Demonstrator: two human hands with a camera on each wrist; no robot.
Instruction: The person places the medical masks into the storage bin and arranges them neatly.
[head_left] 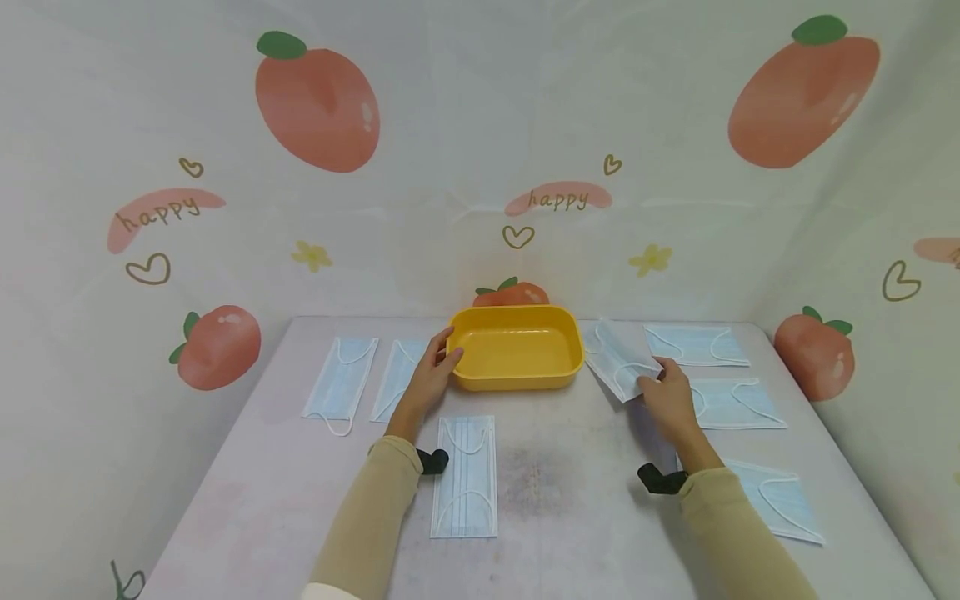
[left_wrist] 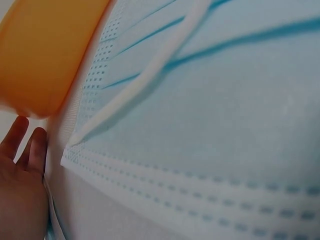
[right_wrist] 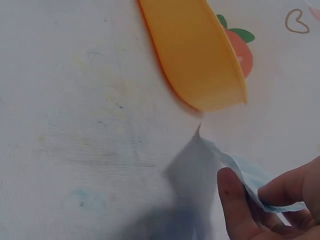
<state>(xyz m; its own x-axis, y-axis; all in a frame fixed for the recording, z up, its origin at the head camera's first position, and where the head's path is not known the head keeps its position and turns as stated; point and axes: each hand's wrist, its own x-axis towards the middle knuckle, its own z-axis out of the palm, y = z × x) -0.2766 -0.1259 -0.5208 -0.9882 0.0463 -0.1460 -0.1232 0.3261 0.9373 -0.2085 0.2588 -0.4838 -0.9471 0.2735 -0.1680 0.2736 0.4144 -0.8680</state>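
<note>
A yellow plastic basin [head_left: 517, 382] sits at the back middle of the table. My left hand [head_left: 429, 379] touches its left end, with extended fingertips against the wall, as the left wrist view shows. To the right of the basin, my right hand [head_left: 667, 402] pinches a light blue disposable face mask [head_left: 617, 358] by its near end, between thumb and fingers. The mask's far end tilts up beside the basin's right side. In the right wrist view the held mask [right_wrist: 252, 177] is seen edge-on, bent between the fingertips, casting a shadow on the table.
Two flat masks lie left of the basin, one at the far left [head_left: 341, 379] and another [head_left: 396, 379] partly behind my left hand. One mask [head_left: 465, 479] lies in front. Three more line the right side: back [head_left: 697, 345], middle [head_left: 738, 403] and front [head_left: 780, 500].
</note>
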